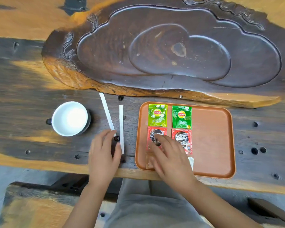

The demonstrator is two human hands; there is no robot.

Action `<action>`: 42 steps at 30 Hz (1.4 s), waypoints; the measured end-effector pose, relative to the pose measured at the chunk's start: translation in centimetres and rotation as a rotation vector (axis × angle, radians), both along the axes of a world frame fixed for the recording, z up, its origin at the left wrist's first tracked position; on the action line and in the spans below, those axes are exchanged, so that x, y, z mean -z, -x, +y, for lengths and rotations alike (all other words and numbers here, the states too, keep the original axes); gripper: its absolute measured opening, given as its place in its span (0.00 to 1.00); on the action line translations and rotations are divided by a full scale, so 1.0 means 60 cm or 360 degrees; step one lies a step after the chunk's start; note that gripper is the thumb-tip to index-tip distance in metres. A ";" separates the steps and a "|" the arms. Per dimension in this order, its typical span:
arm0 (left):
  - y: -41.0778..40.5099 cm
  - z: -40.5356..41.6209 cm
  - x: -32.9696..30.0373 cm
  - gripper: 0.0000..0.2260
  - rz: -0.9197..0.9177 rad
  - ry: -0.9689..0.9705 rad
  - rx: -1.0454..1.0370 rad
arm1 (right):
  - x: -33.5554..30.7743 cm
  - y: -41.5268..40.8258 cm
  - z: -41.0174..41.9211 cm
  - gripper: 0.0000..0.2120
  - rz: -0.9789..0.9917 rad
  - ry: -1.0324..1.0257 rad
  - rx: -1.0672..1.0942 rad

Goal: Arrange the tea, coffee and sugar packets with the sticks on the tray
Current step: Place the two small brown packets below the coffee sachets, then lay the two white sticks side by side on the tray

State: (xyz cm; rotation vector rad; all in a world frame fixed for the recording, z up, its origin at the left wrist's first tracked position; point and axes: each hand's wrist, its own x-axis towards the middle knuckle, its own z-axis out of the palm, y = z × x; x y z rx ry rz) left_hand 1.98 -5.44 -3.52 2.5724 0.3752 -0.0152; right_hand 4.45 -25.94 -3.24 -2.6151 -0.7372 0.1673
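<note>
Packets fill the left half of the tray point(212, 137), which sits at the near edge of the worktop point(23, 99), right of centre. Along the tray's far edge lie 2 green tea packets: a light one point(157, 115) by the far-left corner and a darker one point(181, 117) just beside it on the right. Directly nearer are 2 red coffee packets, the left one point(156, 134) partly under fingers, the right one point(183, 140) mostly in view. Nearer still, by the tray's near-left corner, a pale sugar packet point(149, 160) shows at its left side only, and a white packet point(191, 162) peeks out further right.

The right hand point(168, 155) is spread flat and wide over the tray's near-left part, fingertips on the left coffee packet, holding nothing that I can see.

Left of the tray 2 white sticks lie on the worktop: a slanted one point(106, 111) and a straight one point(121, 127), apart from each other. The left hand point(103, 155) lies between them, loosely open, fingertips touching the slanted stick's near end and thumb against the straight one.

Further left stands a white cup point(69, 119). Beyond everything lies a big carved wooden slab point(155, 46).
</note>
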 end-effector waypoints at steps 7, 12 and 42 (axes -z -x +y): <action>-0.080 0.017 0.045 0.10 0.0084 0.0192 -0.0438 | 0.023 -0.071 0.151 0.14 0.0361 0.0093 0.0016; -0.093 0.019 0.064 0.13 0.0144 0.0138 -0.0499 | 0.035 -0.085 0.203 0.17 0.0559 0.0283 0.0073; -0.087 -0.126 -0.051 0.11 0.0444 0.1111 -0.0664 | -0.032 -0.076 -0.053 0.09 0.1062 -0.0751 0.1241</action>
